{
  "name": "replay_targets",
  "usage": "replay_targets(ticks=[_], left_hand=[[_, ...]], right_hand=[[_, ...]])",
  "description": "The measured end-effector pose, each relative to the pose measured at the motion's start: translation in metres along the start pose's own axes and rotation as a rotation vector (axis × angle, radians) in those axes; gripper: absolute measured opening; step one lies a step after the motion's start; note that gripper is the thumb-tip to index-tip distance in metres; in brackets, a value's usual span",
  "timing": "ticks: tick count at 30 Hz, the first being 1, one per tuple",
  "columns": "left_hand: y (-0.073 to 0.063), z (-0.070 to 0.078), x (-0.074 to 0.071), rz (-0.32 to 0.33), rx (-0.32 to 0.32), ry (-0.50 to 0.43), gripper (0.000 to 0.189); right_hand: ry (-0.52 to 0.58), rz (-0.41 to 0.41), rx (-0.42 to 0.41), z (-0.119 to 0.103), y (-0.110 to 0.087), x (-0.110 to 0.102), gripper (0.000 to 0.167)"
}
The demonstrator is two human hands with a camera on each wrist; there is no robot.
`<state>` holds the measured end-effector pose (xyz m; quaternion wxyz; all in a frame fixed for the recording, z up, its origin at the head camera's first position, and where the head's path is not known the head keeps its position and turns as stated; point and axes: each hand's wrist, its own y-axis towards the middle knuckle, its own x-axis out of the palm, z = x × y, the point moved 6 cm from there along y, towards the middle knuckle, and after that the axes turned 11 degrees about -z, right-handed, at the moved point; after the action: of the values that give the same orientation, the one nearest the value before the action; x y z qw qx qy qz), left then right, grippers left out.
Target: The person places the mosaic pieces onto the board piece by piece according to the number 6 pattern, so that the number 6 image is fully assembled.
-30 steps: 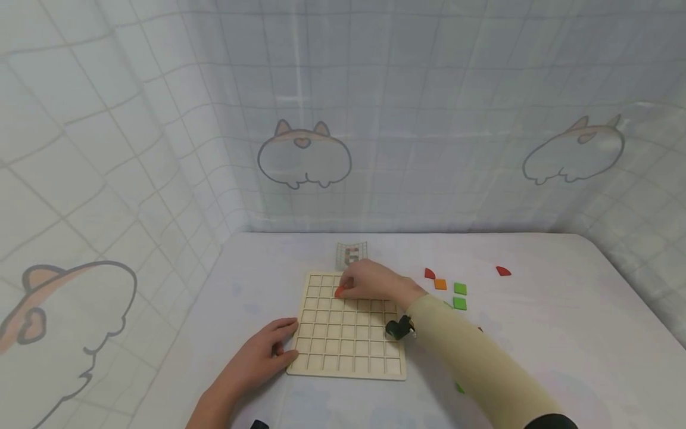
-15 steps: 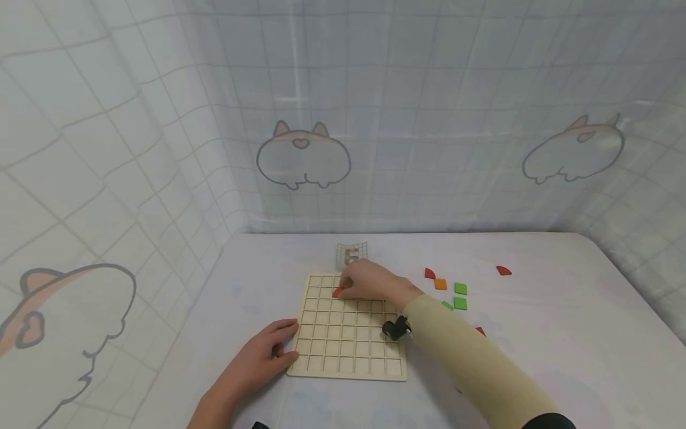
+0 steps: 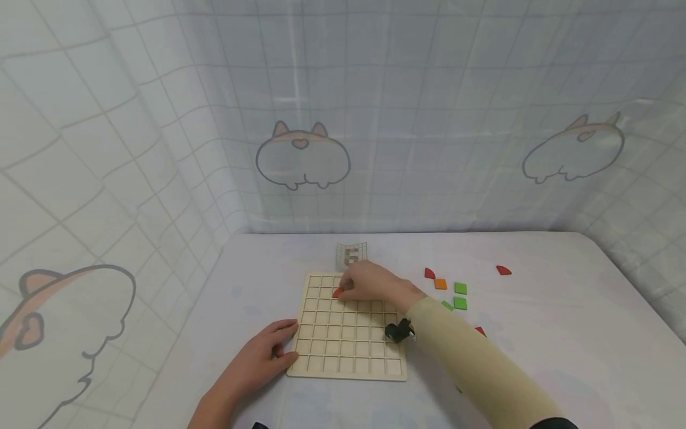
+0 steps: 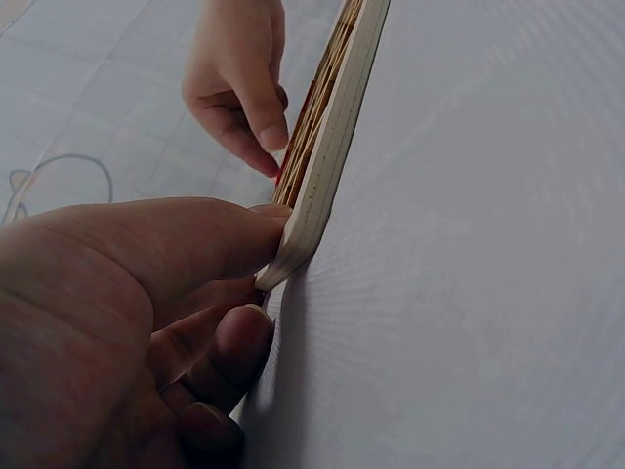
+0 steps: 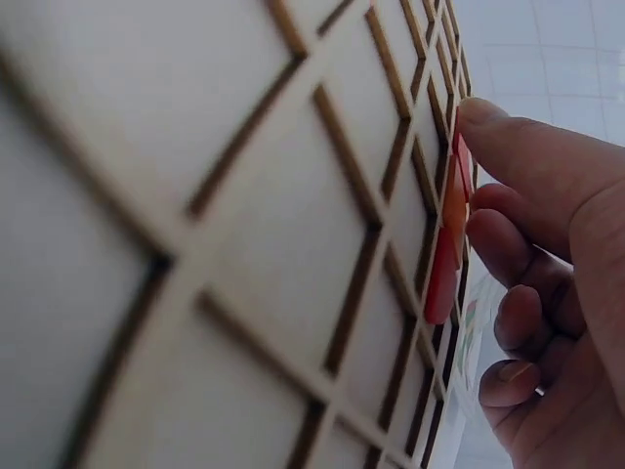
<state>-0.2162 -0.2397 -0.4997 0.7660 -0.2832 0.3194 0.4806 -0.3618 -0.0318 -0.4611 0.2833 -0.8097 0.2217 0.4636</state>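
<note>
A pale wooden grid board [image 3: 347, 378] lies flat on the table. My left hand [image 3: 265, 356] rests at its left edge; in the left wrist view the thumb [image 4: 229, 234] touches the rim, other fingers loosely bent below. Over the board's upper part, my right hand [image 3: 370, 281] has a red quarter-round tile [image 3: 337, 292] at its thumb and fingertips, low in a cell. From the right wrist, the thumb [image 5: 527, 147] touches a red tile [image 5: 461, 142], beside an orange tile [image 5: 453, 205] and another red tile [image 5: 441, 278]. The hand hides part of these tiles.
A small printed grid card [image 3: 351, 253] lies behind the board. To the right are loose tiles: green squares [image 3: 460, 303], an orange square [image 3: 440, 284] and red pieces [image 3: 504, 270]. A patterned curtain [image 3: 429, 167] surrounds the table.
The red tile has shifted slightly left and settled against the board, with my right fingertips still at it. My left hand stays at the board's edge.
</note>
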Motion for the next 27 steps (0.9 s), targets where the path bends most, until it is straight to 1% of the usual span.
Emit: replay_targets(ticks=[5, 11, 21, 24, 27], left_hand=[[0.000, 0.000, -0.001, 0.011, 0.010, 0.004, 0.056], [0.001, 0.000, -0.001, 0.008, 0.011, 0.001, 0.055], [0.000, -0.001, 0.000, 0.003, 0.011, -0.005, 0.056], [0.000, -0.001, 0.000, 0.003, 0.016, -0.007, 0.057], [-0.001, 0.000, 0.000, 0.005, 0.024, -0.010, 0.056]], right_hand=[[-0.001, 0.014, 0.000, 0.000, -0.009, 0.000, 0.036], [-0.001, 0.038, -0.015, 0.003, -0.023, 0.000, 0.039], [0.152, 0.077, 0.045, 0.024, -0.053, 0.001, 0.036], [0.173, 0.091, 0.055, 0.029, -0.065, 0.000, 0.036], [0.183, 0.110, 0.044, 0.032, -0.077, -0.001, 0.038]])
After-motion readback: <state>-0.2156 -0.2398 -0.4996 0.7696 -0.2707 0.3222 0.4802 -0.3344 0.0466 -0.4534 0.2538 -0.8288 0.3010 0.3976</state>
